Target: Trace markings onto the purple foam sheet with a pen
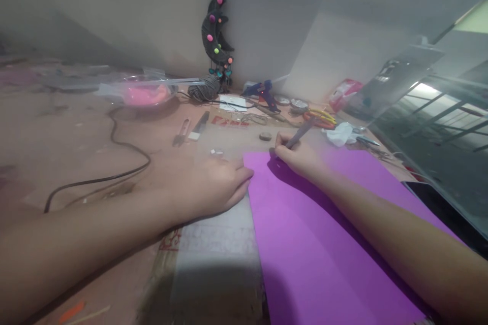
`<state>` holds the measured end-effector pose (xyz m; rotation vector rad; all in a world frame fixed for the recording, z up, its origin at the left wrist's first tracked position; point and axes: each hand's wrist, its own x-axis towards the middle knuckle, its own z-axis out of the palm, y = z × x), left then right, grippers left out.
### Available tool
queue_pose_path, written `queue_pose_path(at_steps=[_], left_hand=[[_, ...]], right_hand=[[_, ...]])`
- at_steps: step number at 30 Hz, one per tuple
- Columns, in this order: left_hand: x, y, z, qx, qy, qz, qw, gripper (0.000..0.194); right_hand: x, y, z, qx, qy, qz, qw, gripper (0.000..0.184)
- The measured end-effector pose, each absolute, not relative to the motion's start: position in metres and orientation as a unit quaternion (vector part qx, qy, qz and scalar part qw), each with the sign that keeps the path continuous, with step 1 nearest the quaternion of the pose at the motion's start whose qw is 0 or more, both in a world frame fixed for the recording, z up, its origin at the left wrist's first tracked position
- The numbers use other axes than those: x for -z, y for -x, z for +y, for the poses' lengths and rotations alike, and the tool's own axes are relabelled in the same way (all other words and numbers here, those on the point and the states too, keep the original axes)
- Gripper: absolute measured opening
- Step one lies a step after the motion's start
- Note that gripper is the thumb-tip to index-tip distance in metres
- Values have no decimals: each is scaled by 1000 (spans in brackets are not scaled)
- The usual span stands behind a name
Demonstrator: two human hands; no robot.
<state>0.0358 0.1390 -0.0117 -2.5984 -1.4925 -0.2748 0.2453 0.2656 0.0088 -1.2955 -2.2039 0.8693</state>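
Observation:
A purple sheet (324, 244) lies flat on the table in front of me. My left hand (213, 185) rests palm down beside its left edge, fingers stretched out and together, fingertips touching the sheet's top left corner. My right hand (295, 155) is closed around a pen or pencil (301, 134), with its tip down near the sheet's top edge. A clear ruler or plastic strip (219, 244) seems to lie under my left hand along the sheet's left side.
A black cable (114, 162) curls across the table's left. At the back stand a clear bowl with pink contents (147, 92), a yarn ball (204, 89), a blue glue gun (263, 92), scissors (320, 118), snips (182, 132) and a black moon ornament (217, 30) in the corner.

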Motion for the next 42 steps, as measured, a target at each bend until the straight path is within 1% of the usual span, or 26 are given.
queue_pose_path(at_steps=[4,10,16,22,27,37,39,42], left_hand=[[14,-31,141,111,852,-511,37,36],[14,-25,142,128,845,-516,48,33],[16,-24,144,122,845,-520,41,34],[19,-23,144,125,842,-525,32,35],[17,-24,145,124,842,-524,35,36],[17,-24,144,125,844,-521,29,36],[17,-24,144,123,845,-520,27,36],[19,-24,145,128,844,-521,23,36]], right_hand=[[-14,-247,263,-337,469,-791,201,19],[-18,-252,264,-333,470,-796,186,19],[-16,-255,270,-341,466,-801,155,23],[-31,-254,256,-339,478,-799,135,20],[-40,-252,248,-358,494,-785,111,24],[-39,-256,246,-357,454,-811,91,17],[-38,-256,247,-382,448,-803,93,16],[-41,-260,254,-479,433,-753,125,17]])
